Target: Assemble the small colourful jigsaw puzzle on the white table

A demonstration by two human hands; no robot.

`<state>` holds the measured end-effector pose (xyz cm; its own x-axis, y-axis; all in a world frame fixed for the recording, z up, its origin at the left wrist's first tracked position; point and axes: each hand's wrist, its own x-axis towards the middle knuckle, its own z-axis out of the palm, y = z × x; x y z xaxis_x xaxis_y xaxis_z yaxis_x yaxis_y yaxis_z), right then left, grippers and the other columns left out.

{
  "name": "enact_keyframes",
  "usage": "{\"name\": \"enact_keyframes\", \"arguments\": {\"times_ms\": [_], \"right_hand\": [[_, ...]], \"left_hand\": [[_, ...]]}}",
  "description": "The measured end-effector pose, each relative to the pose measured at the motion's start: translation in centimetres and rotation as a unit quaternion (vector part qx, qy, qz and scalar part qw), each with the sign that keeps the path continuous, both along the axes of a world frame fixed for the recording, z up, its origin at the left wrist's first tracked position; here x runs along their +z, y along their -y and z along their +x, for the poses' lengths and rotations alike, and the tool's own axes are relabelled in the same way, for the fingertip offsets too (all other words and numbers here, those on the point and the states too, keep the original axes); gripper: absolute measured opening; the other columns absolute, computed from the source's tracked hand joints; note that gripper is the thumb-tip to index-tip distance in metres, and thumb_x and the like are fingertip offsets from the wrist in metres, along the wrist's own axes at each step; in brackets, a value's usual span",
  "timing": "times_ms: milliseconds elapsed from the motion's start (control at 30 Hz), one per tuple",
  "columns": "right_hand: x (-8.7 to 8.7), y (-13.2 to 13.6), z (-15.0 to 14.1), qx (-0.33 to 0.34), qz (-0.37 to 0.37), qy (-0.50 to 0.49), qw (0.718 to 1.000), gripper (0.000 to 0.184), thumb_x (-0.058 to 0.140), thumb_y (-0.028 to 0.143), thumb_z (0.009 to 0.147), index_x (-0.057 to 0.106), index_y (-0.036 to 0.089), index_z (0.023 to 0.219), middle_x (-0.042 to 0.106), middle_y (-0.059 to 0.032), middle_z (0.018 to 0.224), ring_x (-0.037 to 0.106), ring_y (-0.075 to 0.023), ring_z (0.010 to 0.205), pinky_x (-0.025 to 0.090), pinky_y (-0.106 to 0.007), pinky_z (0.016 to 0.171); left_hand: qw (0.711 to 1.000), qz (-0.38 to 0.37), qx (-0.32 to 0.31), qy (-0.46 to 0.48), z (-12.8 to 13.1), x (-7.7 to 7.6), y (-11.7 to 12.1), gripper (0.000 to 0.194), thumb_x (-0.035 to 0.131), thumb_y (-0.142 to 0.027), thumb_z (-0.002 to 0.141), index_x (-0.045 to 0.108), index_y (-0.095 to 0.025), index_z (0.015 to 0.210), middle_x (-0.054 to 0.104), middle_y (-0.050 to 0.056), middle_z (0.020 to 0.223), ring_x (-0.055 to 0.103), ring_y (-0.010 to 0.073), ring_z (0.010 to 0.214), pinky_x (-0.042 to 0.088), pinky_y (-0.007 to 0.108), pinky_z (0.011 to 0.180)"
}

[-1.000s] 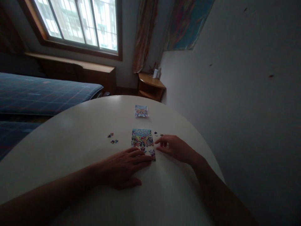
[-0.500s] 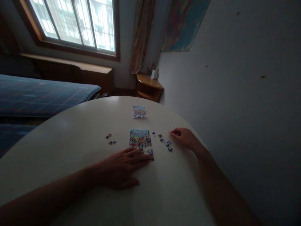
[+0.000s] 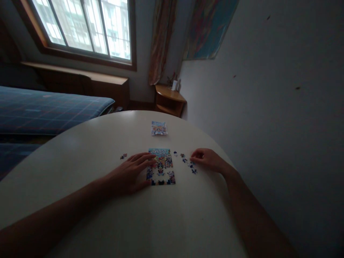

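Note:
A small colourful jigsaw puzzle (image 3: 164,160) lies on the white table, joined at the top and along its edges, with gaps in its lower middle. My left hand (image 3: 134,172) rests flat across the puzzle's left side, fingers stretched out and thumb apart near the lower left corner. To the right, my right hand (image 3: 208,158) has thumb and forefinger bent together at the loose puzzle pieces (image 3: 192,165); whether a piece is between the fingertips is too small to make out. Another loose piece (image 3: 175,153) lies close to the puzzle's right edge.
A small printed packet (image 3: 159,128) lies farther back on the round white table (image 3: 113,125). More pieces (image 3: 123,156) are left of the puzzle. A wall (image 3: 268,125) stands to the right, a plaid mattress (image 3: 53,111) to the left, and a corner shelf (image 3: 170,94) behind.
My left hand has shifted left and up, uncovering the puzzle's lower part and covering some left-side pieces. My right hand has moved slightly left and down to the loose pieces.

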<state>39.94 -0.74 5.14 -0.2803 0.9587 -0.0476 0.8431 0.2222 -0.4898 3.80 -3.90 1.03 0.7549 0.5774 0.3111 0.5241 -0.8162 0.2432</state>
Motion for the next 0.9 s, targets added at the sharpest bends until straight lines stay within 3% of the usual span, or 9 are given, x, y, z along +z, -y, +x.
{"name": "enact_keyframes", "arguments": {"times_ms": [267,433,567,700,900], "right_hand": [[-1.9,-0.8,-1.3,0.014,0.085,-0.030,0.996,0.022,0.061,0.035,0.089,0.073,0.018,0.097,0.068,-0.0078,0.091,0.059,-0.0165,0.073,0.046,-0.029,0.069],[-2.1,-0.9,-1.7,0.057,0.118,-0.023,0.991,0.022,0.059,0.036,0.091,0.073,0.022,0.100,0.067,-0.0094,0.101,0.061,-0.0217,0.092,0.048,-0.037,0.085],[-2.5,-1.2,-1.5,0.087,0.138,-0.026,0.986,0.022,0.063,0.037,0.089,0.072,0.024,0.104,0.066,-0.0093,0.113,0.058,-0.0249,0.109,0.043,-0.045,0.100],[-2.4,-0.8,-2.2,0.109,0.153,-0.022,0.982,0.025,0.067,0.039,0.087,0.071,0.023,0.106,0.064,-0.0101,0.119,0.057,-0.0261,0.114,0.042,-0.047,0.102],[-1.6,1.1,-4.8,0.174,0.153,-0.020,0.973,0.033,0.073,0.041,0.082,0.067,0.026,0.111,0.062,-0.0103,0.124,0.054,-0.0273,0.119,0.041,-0.049,0.103]], "left_hand": [[1.000,-0.023,0.019,-0.003,0.0,-0.4,0.0,0.052,0.059,-0.043,0.091,0.045,-0.026,0.138,0.043,0.008,0.150,0.035,0.0311,0.141,0.036,0.052,0.113],[0.999,-0.008,0.040,-0.015,-0.3,0.0,-0.2,0.052,0.055,-0.044,0.093,0.043,-0.027,0.140,0.043,0.007,0.151,0.038,0.0297,0.138,0.037,0.051,0.111],[0.994,0.020,0.108,-0.017,-2.6,0.7,-1.9,0.041,0.049,-0.042,0.096,0.053,-0.023,0.132,0.054,0.008,0.140,0.050,0.0268,0.127,0.041,0.048,0.107],[0.979,0.029,0.200,-0.017,-6.0,1.4,-4.0,0.035,0.047,-0.043,0.094,0.064,-0.020,0.114,0.064,0.010,0.123,0.057,0.0275,0.114,0.044,0.046,0.101],[0.966,-0.060,0.249,-0.046,-7.9,2.4,-4.7,0.035,0.046,-0.046,0.090,0.070,-0.022,0.099,0.069,0.008,0.100,0.064,0.0232,0.088,0.049,0.035,0.077]]}}
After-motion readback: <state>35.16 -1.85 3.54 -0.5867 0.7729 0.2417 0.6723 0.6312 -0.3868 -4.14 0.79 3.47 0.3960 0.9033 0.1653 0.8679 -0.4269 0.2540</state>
